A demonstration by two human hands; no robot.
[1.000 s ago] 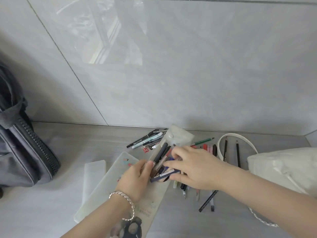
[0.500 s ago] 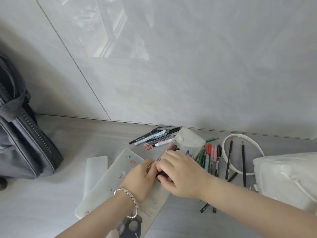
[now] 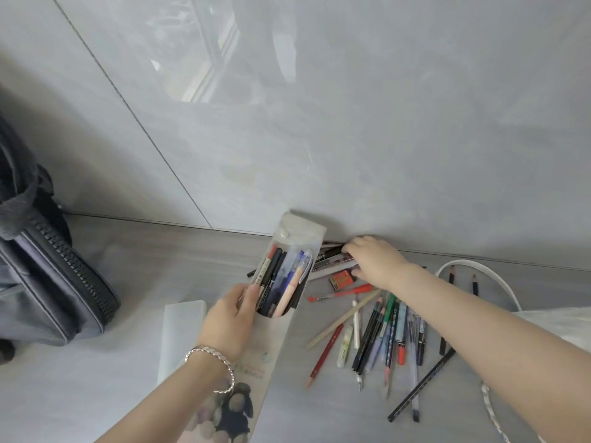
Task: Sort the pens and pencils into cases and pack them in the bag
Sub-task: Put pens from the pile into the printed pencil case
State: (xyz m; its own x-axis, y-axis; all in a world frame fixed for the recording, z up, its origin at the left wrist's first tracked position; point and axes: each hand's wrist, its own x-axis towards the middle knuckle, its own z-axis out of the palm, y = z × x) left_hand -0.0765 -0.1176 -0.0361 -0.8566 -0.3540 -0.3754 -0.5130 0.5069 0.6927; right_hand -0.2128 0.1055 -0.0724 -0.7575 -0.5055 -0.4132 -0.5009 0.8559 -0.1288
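Note:
My left hand [image 3: 231,318] holds a clear soft pencil case [image 3: 289,266] tilted up off the floor, its snap flap open toward the wall. Several pens stand inside it. My right hand [image 3: 374,262] reaches to the wall's base and closes its fingers on a bundle of dark pens [image 3: 332,260] lying there. Below my right forearm a loose pile of pens and pencils [image 3: 380,327] lies on the floor, with a red pencil [image 3: 324,354] at its left. A dark grey backpack [image 3: 48,282] stands at the far left.
A large printed flat case [image 3: 243,394] lies under my left wrist, with a frosted slim case [image 3: 182,334] beside it. A small orange lead box [image 3: 341,279] sits near my right hand. A white bag [image 3: 556,327] with a strap lies at the right. The tiled wall is close behind.
My left hand has lifted the clear case upright with pens in it. My right hand has left the case and reached back to the pens by the wall.

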